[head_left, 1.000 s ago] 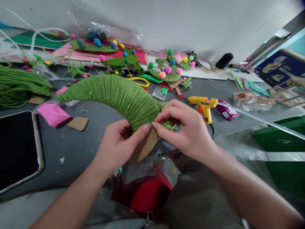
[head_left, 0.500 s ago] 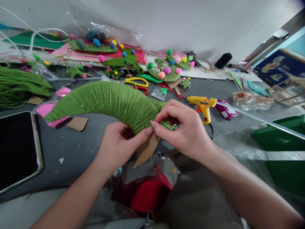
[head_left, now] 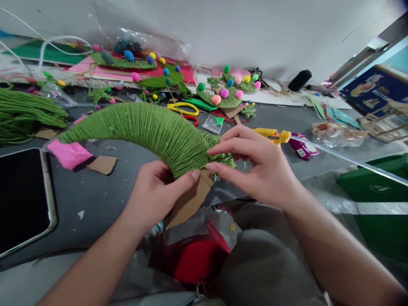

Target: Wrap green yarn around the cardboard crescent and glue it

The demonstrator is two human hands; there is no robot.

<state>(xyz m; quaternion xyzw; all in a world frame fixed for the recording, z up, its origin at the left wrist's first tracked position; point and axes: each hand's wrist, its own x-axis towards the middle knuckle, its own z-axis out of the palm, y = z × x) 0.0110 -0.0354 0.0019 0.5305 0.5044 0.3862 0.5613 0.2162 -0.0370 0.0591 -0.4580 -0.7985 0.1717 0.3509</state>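
A curved cardboard piece wrapped in green yarn point(head_left: 143, 123) is held above the dark table, its narrow tip to the left. Bare brown cardboard point(head_left: 191, 197) sticks out at its lower right end. My left hand point(head_left: 162, 191) grips the piece from below, thumb on top at the edge of the wrapping. At the last windings, my right hand point(head_left: 251, 163) has thumb and forefinger close together; what lies between them is too small to make out. A loose bunch of green yarn point(head_left: 228, 158) lies behind the right fingers, partly hidden.
Behind the right hand lies a yellow glue gun point(head_left: 267, 134) with a clear glue stick. Yellow-handled scissors point(head_left: 183, 109), pom-pom pieces point(head_left: 225, 100) and a yarn bundle point(head_left: 30, 112) are at the back. A tablet point(head_left: 25, 199) lies left, near a pink packet point(head_left: 70, 154) and a cardboard scrap point(head_left: 103, 165).
The wrapped piece has tilted and shifted slightly, its tip rising and more bare cardboard showing. My right hand has turned, its fingers spreading a little and now covering more of the glue gun.
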